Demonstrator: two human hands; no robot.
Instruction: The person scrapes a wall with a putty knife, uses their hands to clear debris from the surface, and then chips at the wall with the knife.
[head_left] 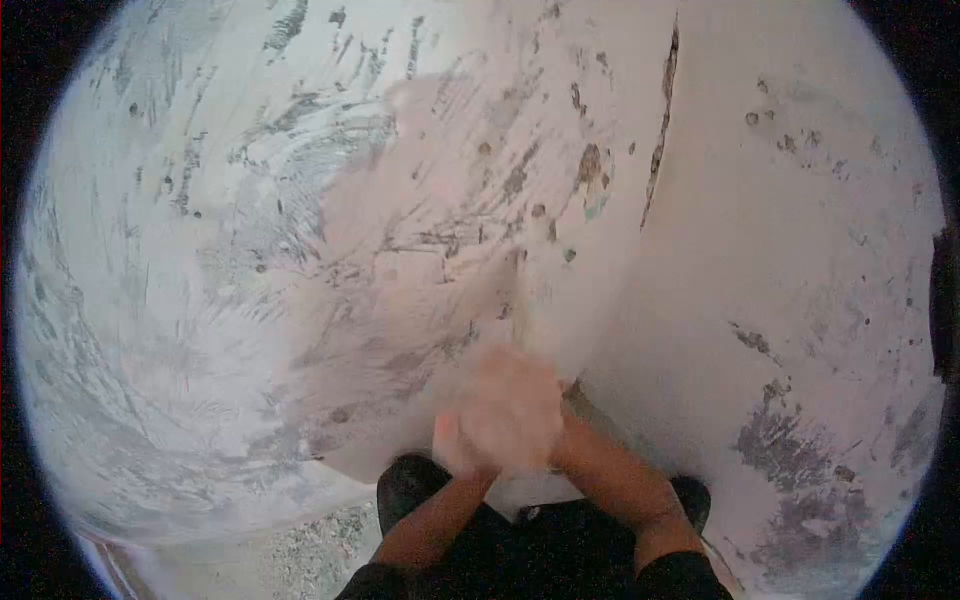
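My hands are close together in front of my body, low in the middle of the view, smeared by motion. My right hand (525, 400) overlaps my left hand (455, 445), which sits a little lower and to the left. I cannot tell whether they hold anything, since the fingers blur into one shape. Just beyond them is a patchy, whitish-pink plastered wall (420, 290) with dark scrape marks and small pits. Both forearms reach up from dark sleeves.
A long, narrow crack (662, 130) runs down the upper wall. To the right, a paler wall surface (690, 310) carries dark, rough patches (785, 440). Speckled floor (310, 555) shows at lower left. My dark-clothed knees (410, 490) are close to the wall.
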